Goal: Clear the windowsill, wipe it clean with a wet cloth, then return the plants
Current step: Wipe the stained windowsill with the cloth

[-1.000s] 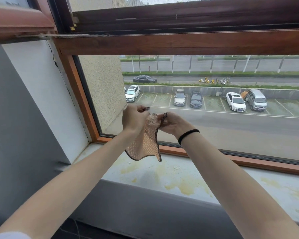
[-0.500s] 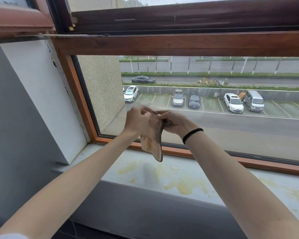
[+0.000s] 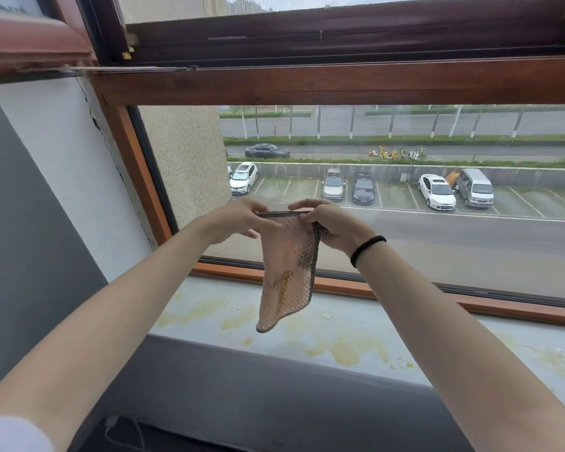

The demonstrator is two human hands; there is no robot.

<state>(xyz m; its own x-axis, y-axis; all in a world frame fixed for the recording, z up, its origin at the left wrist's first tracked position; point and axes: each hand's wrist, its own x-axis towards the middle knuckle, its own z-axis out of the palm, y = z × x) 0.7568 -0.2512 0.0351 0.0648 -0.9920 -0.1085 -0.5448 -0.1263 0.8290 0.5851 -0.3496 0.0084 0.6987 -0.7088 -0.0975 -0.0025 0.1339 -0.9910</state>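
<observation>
Now you're mid-wipe: both hands, left hand (image 3: 234,220) and right hand (image 3: 331,223), pinch the soiled cloth (image 3: 287,272) by its top edge above the yellow-stained windowsill (image 3: 437,347); next, likely refold to a clean face and press down.

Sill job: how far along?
Done: no plants on the visible sill. In hand: left hand and right hand hold the cloth above it, not touching. Left: yellow stains unwiped; plants, none in view, to go back.
</observation>
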